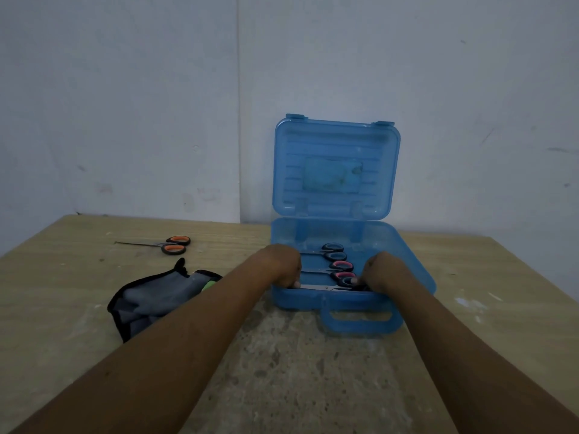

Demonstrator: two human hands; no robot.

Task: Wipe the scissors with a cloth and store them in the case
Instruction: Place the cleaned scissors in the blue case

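Left of frame, mid-height: orange-handled scissors [175, 244] lie on the table, blades pointing left, well apart from the case and not yet stored. Below them is a grey cloth [156, 296] with black edging, crumpled, in neither hand. Centre: the left hand [283, 268], fingers curled down, pinches the blade end of the front scissors [316, 287], which lie along the near wall of the open blue case [300, 300]. Behind them in the case lie two more pairs, dark-handled scissors [333, 251] and pink-handled scissors [342, 269], side by side, handles to the right. Right of centre: the right hand [380, 270] grips the handle end of the front pair, fingertips mostly hidden. Step in hand, by my reading: seating a wiped pair in the case. The next move likely calls for letting go, reaching far left for the orange pair and taking up the cloth. Surface: pale wooden table [313, 386], scuffed, stained grey in the lower middle. Room: bare blue-grey wall [125, 104], dim light, with the case lid upright in front of it.
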